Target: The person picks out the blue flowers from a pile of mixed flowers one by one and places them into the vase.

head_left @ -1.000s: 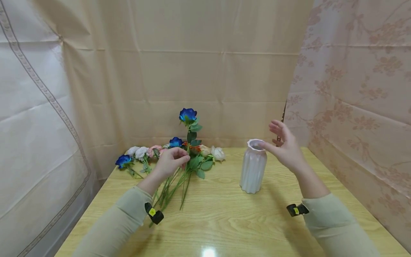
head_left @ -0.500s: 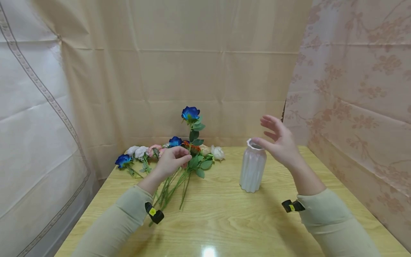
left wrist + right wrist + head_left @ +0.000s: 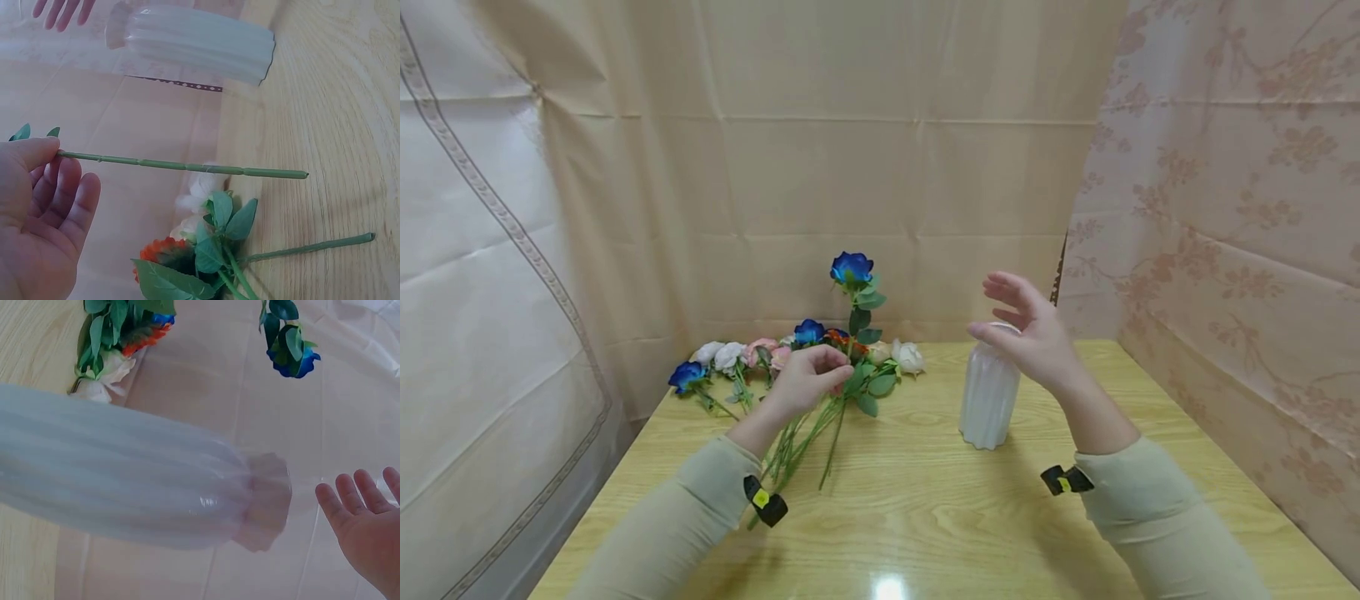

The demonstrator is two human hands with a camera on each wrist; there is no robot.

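Observation:
My left hand [image 3: 808,382] pinches the green stem of a blue rose [image 3: 852,268] between thumb and forefinger, the bloom upright above the other flowers. In the left wrist view the bare lower stem [image 3: 187,167] extends past the fingertips to a cut end. A white fluted vase [image 3: 988,404] stands upright on the table, right of the rose. Close by its top is my right hand [image 3: 1033,346], fingers spread and holding nothing; it partly hides the vase mouth in the head view. From the right wrist, a gap shows between the fingertips and the scalloped rim [image 3: 272,503].
Several artificial flowers lie at the back left of the wooden table [image 3: 917,508]: another blue rose [image 3: 687,377], white and pink blooms [image 3: 760,352], an orange flower [image 3: 164,251] and a cream one [image 3: 908,357]. Their stems [image 3: 790,454] stretch toward the front. Curtains [image 3: 820,167] enclose the table.
My right hand has moved left across the top of the vase. The left hand has shifted slightly right, carrying the blue rose with it. The vase has stayed in place.

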